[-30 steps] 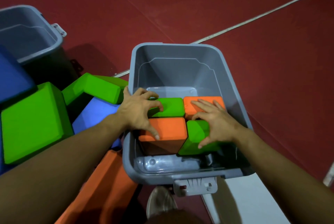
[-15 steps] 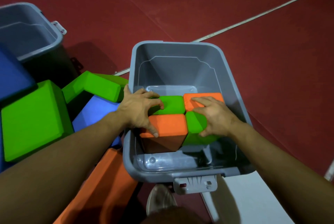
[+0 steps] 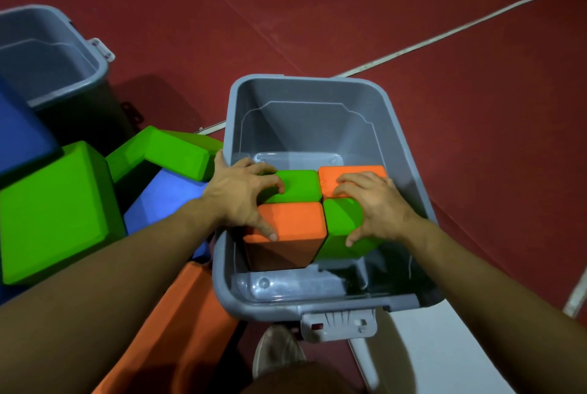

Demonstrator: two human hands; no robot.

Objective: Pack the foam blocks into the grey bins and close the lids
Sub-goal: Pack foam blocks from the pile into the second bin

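My left hand (image 3: 244, 193) lies spread and flat across two foam blocks inside the open grey plastic bin (image 3: 409, 146), fingers splayed, pressing rather than gripping; its thumb reaches down onto the near orange foam block (image 3: 295, 222) and its fingers curl over the far green foam block (image 3: 298, 187). My right hand (image 3: 378, 206) is spread the same way just beside it, fingertips on the far orange foam block (image 3: 330, 177), thumb and palm on the near green foam block (image 3: 340, 219). I count four blocks in this bin, two orange and two green, packed tight in a checker pattern, touching one another, with bare bin floor showing beyond my fingers and below my wrists. A grey latch (image 3: 340, 323) hangs from the near rim. Left of my left hand a loose pile sits outside the bin: I count two green foam blocks (image 3: 54, 215) (image 3: 178, 152), a blue foam block (image 3: 165, 196) between them, another blue one (image 3: 22, 133) cut off at the frame edge, and an orange foam block (image 3: 178, 323) largely hidden under my left forearm. Further left stands a second grey plastic bin (image 3: 63, 76), open, its inside partly cropped. Everything rests on a dark red floor (image 3: 444, 107) crossed by a pale line (image 3: 444, 34). A shoe (image 3: 276, 352) shows below the latch, dim and hard to make out.
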